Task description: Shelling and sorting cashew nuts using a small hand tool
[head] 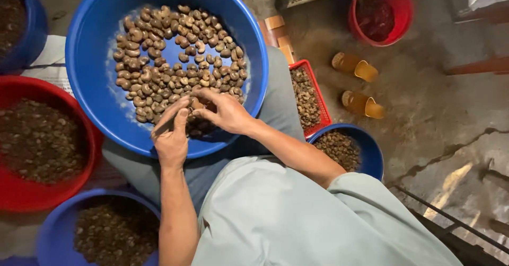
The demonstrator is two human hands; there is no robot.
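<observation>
- Head view, looking straight down: I am seeing a large blue basin (106, 102) resting on the lap of a seated person in grey trousers and a pale green shirt.
- The basin is holding a loose layer of brown nuts (169, 59), spreading from its middle down to the near rim.
- The left hand (170, 133) is lying over the near rim, its fingers stretching together into the nuts; I cannot tell whether it is pinching 1.
- The right hand (225, 112) is sitting just beside it, fingers curling down onto the nuts; the 2 hands are meeting at the fingertips over 1 nut, which is mostly hidden.
- To the left, a red basin (10, 197) is holding dark brown bits, and a second blue basin (53, 229) near the bottom edge is holding more of the same.
- To the right of the lap, a red crate (318, 94) is holding pale nuts, and a small blue bowl (371, 152) just below it is holding darker ones.
- On the concrete floor (424, 96), a red bucket (400, 6) is standing at the top, and 2 yellow cups (355, 67) are lying on their sides, well apart from the hands.
</observation>
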